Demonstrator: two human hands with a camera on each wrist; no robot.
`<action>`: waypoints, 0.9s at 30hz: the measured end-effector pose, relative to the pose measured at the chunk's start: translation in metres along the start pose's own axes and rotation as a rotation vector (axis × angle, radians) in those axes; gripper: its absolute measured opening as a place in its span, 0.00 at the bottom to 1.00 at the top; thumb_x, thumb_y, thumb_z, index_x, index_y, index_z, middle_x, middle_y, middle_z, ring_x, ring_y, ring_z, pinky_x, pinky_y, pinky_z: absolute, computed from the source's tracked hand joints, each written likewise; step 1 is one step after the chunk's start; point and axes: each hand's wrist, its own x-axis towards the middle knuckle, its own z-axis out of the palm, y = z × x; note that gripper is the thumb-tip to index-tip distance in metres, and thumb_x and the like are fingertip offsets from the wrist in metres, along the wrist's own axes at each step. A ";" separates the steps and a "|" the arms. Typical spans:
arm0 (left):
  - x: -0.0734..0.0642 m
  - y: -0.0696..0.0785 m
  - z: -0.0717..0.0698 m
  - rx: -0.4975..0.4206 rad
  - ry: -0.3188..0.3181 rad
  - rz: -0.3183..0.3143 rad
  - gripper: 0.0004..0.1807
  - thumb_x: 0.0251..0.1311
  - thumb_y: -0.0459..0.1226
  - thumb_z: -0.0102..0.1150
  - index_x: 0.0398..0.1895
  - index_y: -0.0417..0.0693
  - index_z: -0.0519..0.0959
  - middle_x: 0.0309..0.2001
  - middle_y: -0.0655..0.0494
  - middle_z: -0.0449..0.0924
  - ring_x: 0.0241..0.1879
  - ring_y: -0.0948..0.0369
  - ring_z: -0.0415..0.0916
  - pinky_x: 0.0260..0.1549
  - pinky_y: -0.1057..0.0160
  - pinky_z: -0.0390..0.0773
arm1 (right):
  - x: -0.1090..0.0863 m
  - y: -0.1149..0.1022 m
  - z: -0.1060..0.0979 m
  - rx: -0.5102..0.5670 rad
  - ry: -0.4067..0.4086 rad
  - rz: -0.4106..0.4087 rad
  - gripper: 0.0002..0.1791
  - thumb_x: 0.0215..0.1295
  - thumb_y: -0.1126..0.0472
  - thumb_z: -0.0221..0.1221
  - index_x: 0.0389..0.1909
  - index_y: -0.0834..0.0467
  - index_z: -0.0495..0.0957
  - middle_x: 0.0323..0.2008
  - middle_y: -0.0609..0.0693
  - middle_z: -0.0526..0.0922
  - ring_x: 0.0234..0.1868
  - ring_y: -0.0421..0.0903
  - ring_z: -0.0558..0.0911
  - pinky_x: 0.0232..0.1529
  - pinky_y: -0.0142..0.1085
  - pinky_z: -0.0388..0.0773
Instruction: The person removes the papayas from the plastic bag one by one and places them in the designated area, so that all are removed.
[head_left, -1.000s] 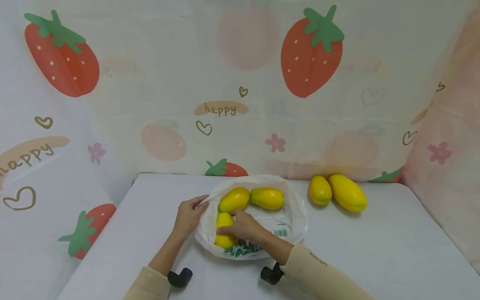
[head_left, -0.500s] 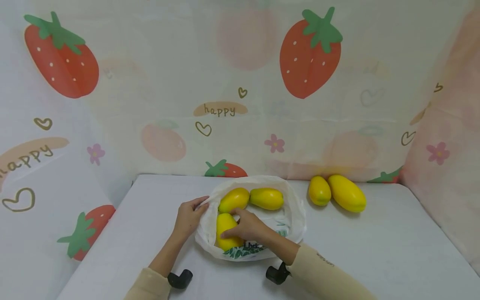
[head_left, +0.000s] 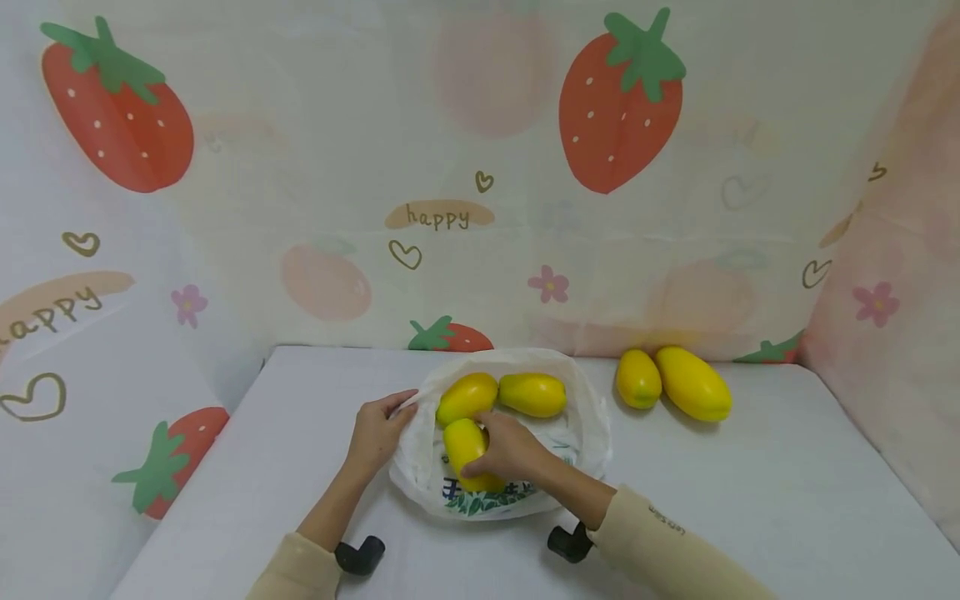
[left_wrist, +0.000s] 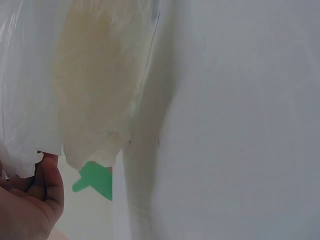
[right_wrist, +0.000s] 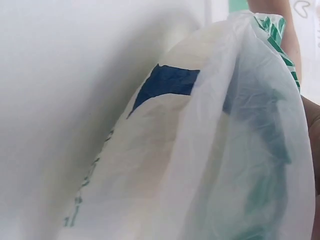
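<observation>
In the head view a white plastic bag (head_left: 411, 473) stands with its mouth spread wide on the table. My left hand (head_left: 378, 432) pinches the bag's left rim between thumb and fingers; the left wrist view shows the fingers (left_wrist: 47, 187) curled at the plastic. Inside the bag, my right hand (head_left: 513, 450) grips a yellow papaya (head_left: 463, 442), which stands tilted near the front left. Two other papayas lie at the back of the bag, the left papaya (head_left: 467, 396) and the right papaya (head_left: 534, 393). In the right wrist view, the bag's side (right_wrist: 160, 130) hides most of that hand.
Outside the bag, to the back right on the white table (head_left: 750, 500), lie a smaller papaya (head_left: 639, 379) and a larger papaya (head_left: 693, 383). A strawberry-print cloth (head_left: 480, 275) hangs behind and at both sides. Black wrist pieces sit under the sleeves.
My right hand has shifted right inside the bag, and the gripped papaya has been lifted and tilted away from the left wall. My left hand stays at the rim.
</observation>
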 end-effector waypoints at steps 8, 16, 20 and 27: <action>0.001 -0.001 0.000 0.009 -0.008 -0.013 0.18 0.67 0.36 0.55 0.57 0.39 0.78 0.58 0.42 0.79 0.64 0.47 0.73 0.63 0.51 0.72 | 0.000 0.005 0.000 0.010 -0.015 -0.021 0.40 0.49 0.53 0.74 0.63 0.60 0.70 0.49 0.53 0.77 0.44 0.47 0.74 0.55 0.46 0.78; -0.001 0.001 -0.001 0.001 0.019 0.011 0.16 0.66 0.35 0.56 0.55 0.39 0.80 0.56 0.41 0.80 0.62 0.46 0.74 0.60 0.51 0.75 | 0.000 0.008 -0.001 0.043 -0.026 -0.021 0.41 0.49 0.53 0.74 0.64 0.60 0.69 0.50 0.53 0.78 0.44 0.47 0.75 0.57 0.47 0.78; -0.001 0.002 -0.002 -0.013 0.014 0.005 0.17 0.66 0.35 0.56 0.55 0.39 0.80 0.57 0.41 0.80 0.62 0.46 0.74 0.61 0.51 0.74 | 0.000 0.011 -0.003 0.058 -0.026 -0.013 0.42 0.49 0.52 0.74 0.65 0.60 0.68 0.51 0.52 0.78 0.45 0.47 0.75 0.57 0.47 0.78; 0.001 0.000 -0.003 -0.022 -0.007 -0.014 0.17 0.66 0.35 0.56 0.56 0.39 0.79 0.58 0.42 0.80 0.63 0.47 0.73 0.64 0.51 0.72 | 0.002 0.016 -0.015 0.128 -0.013 -0.049 0.43 0.49 0.52 0.74 0.65 0.61 0.68 0.51 0.51 0.77 0.46 0.47 0.75 0.52 0.43 0.80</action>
